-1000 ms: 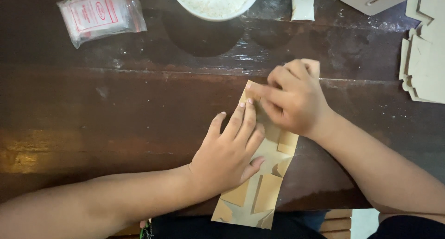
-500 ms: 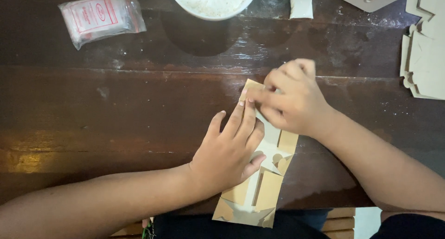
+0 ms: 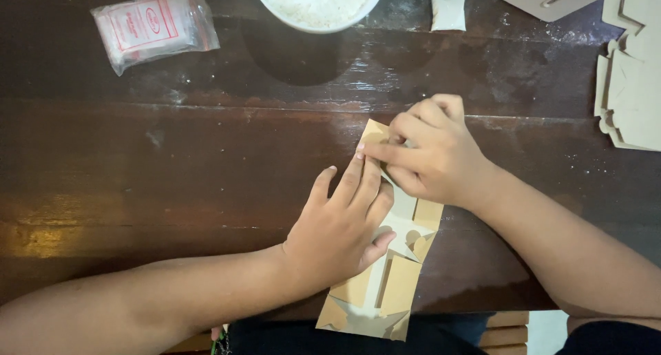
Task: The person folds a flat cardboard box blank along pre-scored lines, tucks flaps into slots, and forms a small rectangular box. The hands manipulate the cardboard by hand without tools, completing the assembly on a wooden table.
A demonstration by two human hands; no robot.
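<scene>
A flat tan cardboard sheet with cut-out shapes lies on the dark wooden table, its near end hanging over the table's front edge. My left hand presses flat on the sheet's middle, fingers together and pointing away from me. My right hand is at the sheet's far end, fingers curled and pinching a piece there. The piece under those fingers is mostly hidden.
A white bowl of pale powder stands at the back centre. A clear plastic packet with a red label lies at the back left, a small white sachet beside the bowl. Pale wooden cut-out boards lie at the right edge.
My right hand has shifted slightly at the sheet's far end while pinching. More of the sheet's cut-outs show below my left hand, which stays pressed down.
</scene>
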